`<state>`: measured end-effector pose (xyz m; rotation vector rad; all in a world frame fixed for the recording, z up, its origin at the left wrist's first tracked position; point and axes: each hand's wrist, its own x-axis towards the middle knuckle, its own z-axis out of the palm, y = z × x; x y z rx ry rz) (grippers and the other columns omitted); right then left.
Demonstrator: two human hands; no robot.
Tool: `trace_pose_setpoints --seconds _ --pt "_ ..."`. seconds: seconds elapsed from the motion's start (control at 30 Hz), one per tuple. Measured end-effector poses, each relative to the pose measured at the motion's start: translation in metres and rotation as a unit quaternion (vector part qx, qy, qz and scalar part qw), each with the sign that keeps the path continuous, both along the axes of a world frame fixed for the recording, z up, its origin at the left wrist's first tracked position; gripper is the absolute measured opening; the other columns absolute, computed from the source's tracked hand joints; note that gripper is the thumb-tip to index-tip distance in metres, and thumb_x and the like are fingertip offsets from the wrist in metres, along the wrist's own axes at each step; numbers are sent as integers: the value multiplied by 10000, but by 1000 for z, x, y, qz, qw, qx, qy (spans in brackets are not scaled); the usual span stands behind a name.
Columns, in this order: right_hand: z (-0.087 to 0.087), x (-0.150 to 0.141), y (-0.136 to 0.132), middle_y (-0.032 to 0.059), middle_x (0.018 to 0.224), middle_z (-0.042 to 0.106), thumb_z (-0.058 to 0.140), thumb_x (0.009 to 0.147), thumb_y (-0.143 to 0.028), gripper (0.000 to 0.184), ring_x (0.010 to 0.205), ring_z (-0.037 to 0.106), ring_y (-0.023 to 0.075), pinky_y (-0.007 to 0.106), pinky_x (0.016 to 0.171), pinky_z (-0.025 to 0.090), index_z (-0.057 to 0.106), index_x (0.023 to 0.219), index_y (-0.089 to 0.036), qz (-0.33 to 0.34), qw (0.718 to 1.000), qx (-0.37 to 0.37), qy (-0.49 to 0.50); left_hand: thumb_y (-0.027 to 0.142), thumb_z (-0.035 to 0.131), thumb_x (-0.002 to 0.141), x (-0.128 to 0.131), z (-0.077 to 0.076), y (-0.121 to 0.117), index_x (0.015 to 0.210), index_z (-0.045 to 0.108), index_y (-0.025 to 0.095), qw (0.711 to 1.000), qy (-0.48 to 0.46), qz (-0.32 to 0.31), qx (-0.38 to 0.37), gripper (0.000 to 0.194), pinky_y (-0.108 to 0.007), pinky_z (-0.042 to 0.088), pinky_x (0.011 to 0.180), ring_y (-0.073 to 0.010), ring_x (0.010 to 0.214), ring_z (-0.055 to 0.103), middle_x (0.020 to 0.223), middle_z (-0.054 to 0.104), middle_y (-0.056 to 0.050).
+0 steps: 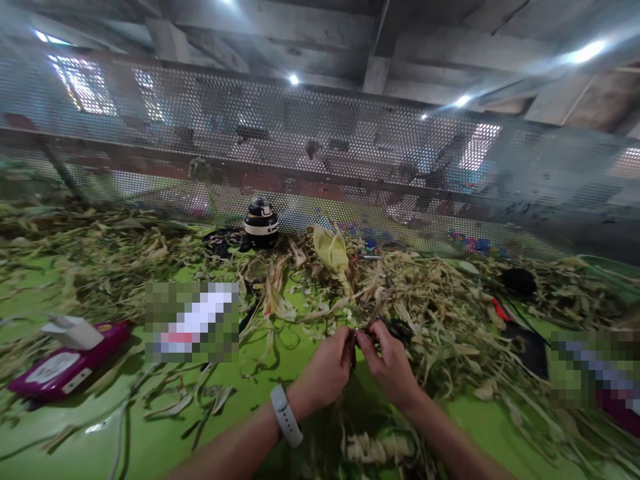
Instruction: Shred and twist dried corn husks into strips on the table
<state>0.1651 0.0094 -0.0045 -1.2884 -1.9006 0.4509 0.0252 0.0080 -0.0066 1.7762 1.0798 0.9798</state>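
My left hand (pixel 327 367), with a pale watch band (pixel 286 415) on its wrist, is closed in a pinch near the middle of the green table (pixel 295 393). Close against it, the thumb and fingers of my right hand (pixel 387 363) are pinched too. What lies between the fingertips is too small and dark to make out. Just beyond the hands, a pale yellow-green husk-like bundle (pixel 331 252) stands among dry, leafy strips (pixel 415 293). A wrapped, pale bundle of strips (pixel 380 448) lies below, between my forearms.
At the back stands a black bottle (pixel 261 223) with a white band, before a perforated metal screen (pixel 300 147). On the left, a white plug (pixel 73 332) rests on a magenta power strip (pixel 75 367). An orange-and-black tool (pixel 525 343) lies at the right.
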Motion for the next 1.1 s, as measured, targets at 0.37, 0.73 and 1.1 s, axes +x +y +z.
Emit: trace_pose_setpoints --seconds 0.37,0.73,1.1 --pt "1 1 0 -6 638 555 395 884 -336 180 552 530 126 221 537 406 443 770 -205 8 1000 -6 9 231 342 872 -1 3 0 754 414 199 1000 6 -4 8 142 -254 315 553 -127 566 388 638 464 13" --pt "2 1 0 -3 650 568 387 882 -334 173 558 545 130 215 536 414 458 791 -205 6 1000 -4 14 231 338 876 -1 3 1 742 400 203 1000 0 -16 6 150 -250 299 533 -122 547 366 615 442 24" --pt "3 0 -1 -10 620 555 393 886 -342 183 527 519 121 211 489 386 446 781 -202 9 1000 -17 24 256 342 879 -1 1 1 745 415 203 1000 -6 -12 10 162 -256 321 543 -127 551 401 627 474 11"
